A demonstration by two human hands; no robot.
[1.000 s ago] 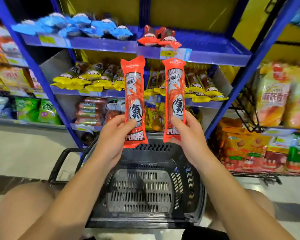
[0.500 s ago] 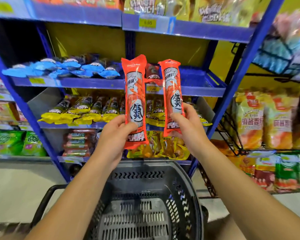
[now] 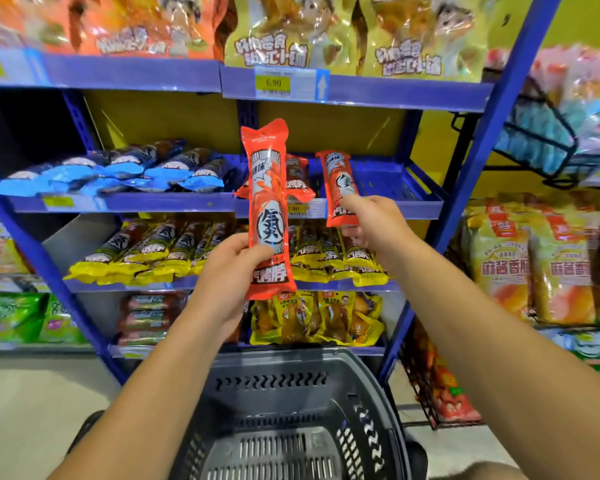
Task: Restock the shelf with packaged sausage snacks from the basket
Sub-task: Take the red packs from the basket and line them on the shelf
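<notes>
My left hand (image 3: 232, 271) grips a red sausage snack pack (image 3: 268, 202) upright by its lower half, in front of the shelves. My right hand (image 3: 371, 221) pinches a second red pack (image 3: 338, 185) by its bottom end and holds it over the front lip of the blue shelf tray (image 3: 395, 188). A few red packs (image 3: 297, 171) lie on that tray, partly hidden by the pack in my left hand. The black plastic basket (image 3: 291, 386) stands below my arms and no packs show in its visible part.
Blue packs (image 3: 118, 173) fill the left of the same shelf. Yellow packs (image 3: 174, 251) line the shelf below, orange and yellow bags (image 3: 291, 32) the one above. A wire rack with snack bags (image 3: 520, 258) stands at the right. The right half of the blue tray is bare.
The view has tilted up and closer to the shelves. My right hand has carried its red pack forward and up to the blue tray's front edge. My left hand still holds its pack upright.
</notes>
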